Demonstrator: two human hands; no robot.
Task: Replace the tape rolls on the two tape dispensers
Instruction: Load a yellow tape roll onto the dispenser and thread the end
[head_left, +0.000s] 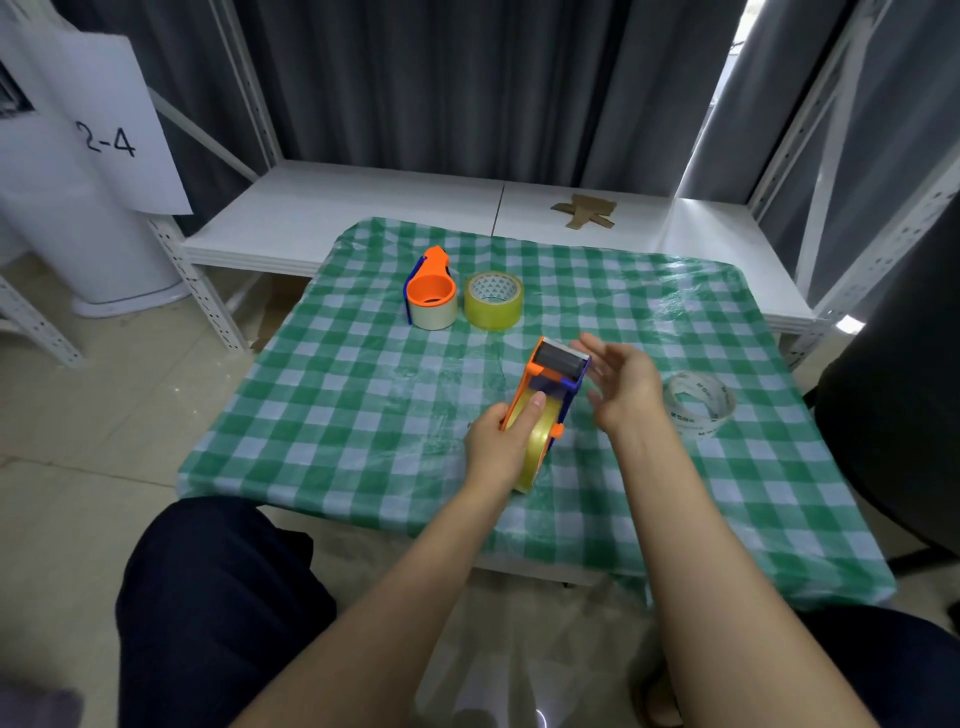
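The person's left hand (496, 444) grips the near dispenser (553, 376) at its rounded end. Its fingers (532, 410) are curled about the orange frame, with one fingertip laid on the yellow roll (537, 452) seated inside. The dispenser is held tilted just above the table (363, 400). Its dark roller and cutter end points away from those fingers and toward the right hand (623, 387). That hand is spread and loose, holding nothing; its fingers (597, 347) lie just beside the roller, and contact cannot be made out. Well beyond both sets of fingers stands the second dispenser (431, 288), still loaded with a pale roll, and a spare yellow roll (493, 301) sits just beside it. A clear roll (698, 404) lies on the table outside the right fingers. The plastic frame is probably light and stiff, so a firm hold on its body seems safe. The cutter edge by the roller is likely sharp and best kept clear of fingertips. The rolls are rigid hoops with a slick outer face and sticky loose ends, so they are best pinched across the width or hooked through the core.
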